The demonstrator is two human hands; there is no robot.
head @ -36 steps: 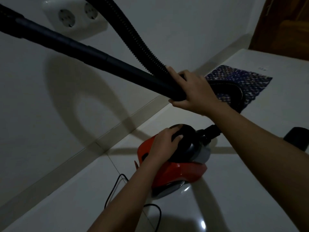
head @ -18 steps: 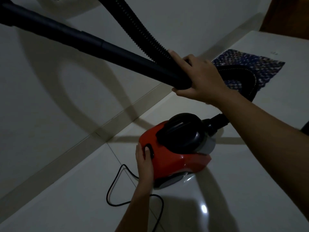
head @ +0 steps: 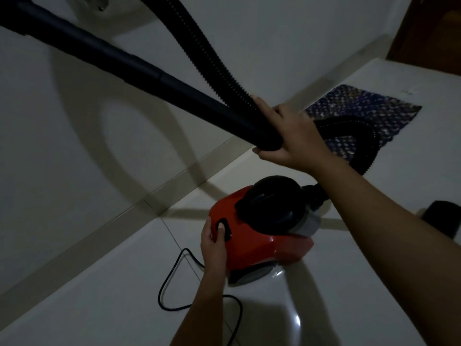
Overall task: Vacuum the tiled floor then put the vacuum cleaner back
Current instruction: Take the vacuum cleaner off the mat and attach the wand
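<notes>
A small red vacuum cleaner (head: 259, 240) with a black top handle sits on the white tiled floor (head: 99, 295) near the wall. My left hand (head: 214, 243) rests against its rear end, the thumb pressing a black switch (head: 222, 228). My right hand (head: 291, 136) grips the black wand (head: 124, 63) at its handle end, holding it up slanting toward the upper left. The ribbed black hose (head: 207, 46) arches up from that handle and loops back down to the cleaner's front.
The black power cord (head: 174, 278) lies in loops on the floor left of my left forearm. A dark patterned mat (head: 361, 108) lies by the wall at the right. A wall socket (head: 97, 2) shows at the top. A dark object (head: 441, 218) sits at the right edge.
My left hand has left the cleaner's black top handle and gone down to its rear end, where the thumb now presses the switch. The right hand still holds the wand.
</notes>
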